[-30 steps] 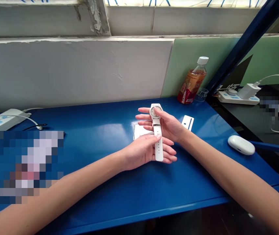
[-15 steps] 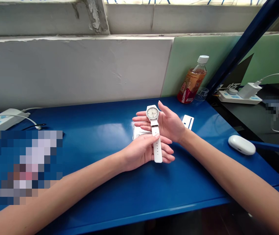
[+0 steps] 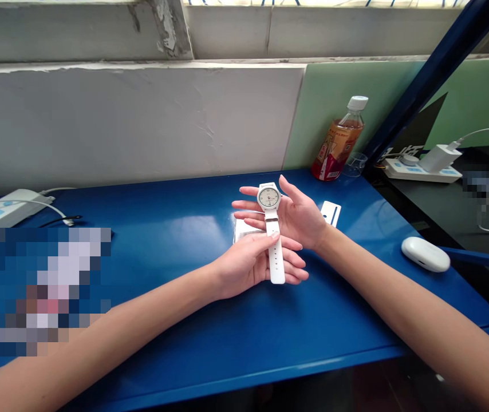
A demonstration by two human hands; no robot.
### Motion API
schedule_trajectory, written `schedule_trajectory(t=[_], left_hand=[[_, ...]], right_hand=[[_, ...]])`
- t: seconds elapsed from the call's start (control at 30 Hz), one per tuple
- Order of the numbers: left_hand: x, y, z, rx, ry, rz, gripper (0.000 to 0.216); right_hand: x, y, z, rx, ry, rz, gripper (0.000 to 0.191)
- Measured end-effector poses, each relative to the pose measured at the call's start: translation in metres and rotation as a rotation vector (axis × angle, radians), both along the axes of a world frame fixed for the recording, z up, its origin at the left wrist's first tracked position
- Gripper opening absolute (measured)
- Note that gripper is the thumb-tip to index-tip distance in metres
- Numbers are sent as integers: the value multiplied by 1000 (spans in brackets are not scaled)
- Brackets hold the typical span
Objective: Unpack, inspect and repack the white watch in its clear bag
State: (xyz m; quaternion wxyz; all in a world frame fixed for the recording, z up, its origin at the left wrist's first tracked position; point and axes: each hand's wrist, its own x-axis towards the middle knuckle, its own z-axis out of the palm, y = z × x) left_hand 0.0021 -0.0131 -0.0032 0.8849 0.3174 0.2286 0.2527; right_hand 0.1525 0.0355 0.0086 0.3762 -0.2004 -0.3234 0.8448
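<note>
A: Watch [image 3: 272, 216] where?
B: On R hand [image 3: 302, 222], fingers apart; L hand [image 3: 247, 263] has thumb + fingers clamped on strap [image 3: 276, 262]
A: Containers?
B: Capped btl [image 3: 338, 143] on surface [image 3: 210, 349], w/ reddish drink in it

Lettering on bottle label [image 3: 339, 146], watch dial [image 3: 269, 197], dark panel [image 3: 421, 127] is unreadable.

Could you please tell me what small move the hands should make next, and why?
I would perhaps lower the right hand's thumb onto the watch: that thumb is raised off it, and the dial lies over open fingers, while the left hand grips only the strap.
</note>
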Motion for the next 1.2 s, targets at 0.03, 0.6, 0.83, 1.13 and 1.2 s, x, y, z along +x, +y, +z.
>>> schedule_trajectory(t=[0.03, 0.6, 0.83, 1.13, 1.2], left_hand=[[0, 0, 1, 0, 10, 6, 38], [2, 2, 10, 27, 203, 75, 36], [2, 1, 6, 31, 197, 74, 36], [1, 1, 5, 24, 163, 62, 34], [0, 1, 5, 30, 149, 62, 34]], right_hand=[[0, 0, 0, 3, 2, 2, 66], [1, 1, -2, 28, 1, 14, 71], [2, 2, -2, 40, -12, 41, 72], [3, -1, 2, 67, -6, 47, 72], [4, -1, 2, 68, -8, 42, 72]])
